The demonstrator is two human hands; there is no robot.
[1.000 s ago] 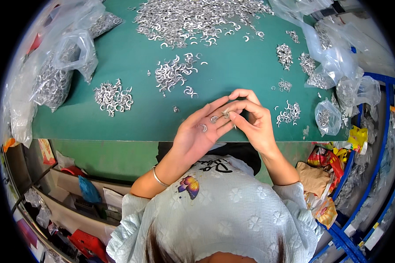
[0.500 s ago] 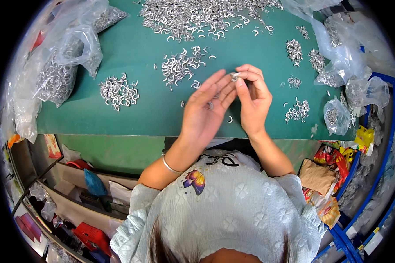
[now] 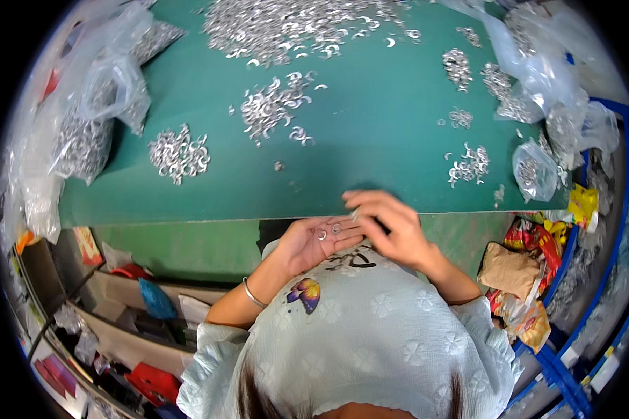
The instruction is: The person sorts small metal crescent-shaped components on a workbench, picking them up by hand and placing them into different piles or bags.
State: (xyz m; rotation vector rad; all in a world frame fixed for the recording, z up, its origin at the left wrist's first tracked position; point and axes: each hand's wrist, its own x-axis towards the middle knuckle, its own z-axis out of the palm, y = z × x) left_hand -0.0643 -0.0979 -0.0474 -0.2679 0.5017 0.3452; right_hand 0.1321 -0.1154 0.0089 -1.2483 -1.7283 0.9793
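Observation:
My left hand point(image 3: 307, 246) lies palm up at the table's front edge, fingers stretched out. On its palm and fingers rest a small C-shaped metal piece point(image 3: 321, 235) and a small metal ring point(image 3: 336, 228). Just to the right, my right hand point(image 3: 395, 230) is slightly blurred, its fingers curled over the left fingertips. Thumb and fingertips pinch a small silvery metal piece point(image 3: 355, 214), whose exact shape is too blurred to tell. Beyond the hands, a tiny metal bit point(image 3: 279, 165) lies alone on the green table point(image 3: 370, 140).
A large heap of curved metal pieces point(image 3: 293, 28) covers the far table. Smaller piles lie at left point(image 3: 179, 153), centre point(image 3: 272, 105) and right point(image 3: 470, 165). Filled clear bags point(image 3: 84, 143) stand at left; a small open bag point(image 3: 534, 171) sits at right. Blue rack rails point(image 3: 601, 279) rise beside packets.
Both hands have drawn back from over the table toward my body. The left palm has turned up and flattened, showing the pieces on it. The view has also shifted slightly.

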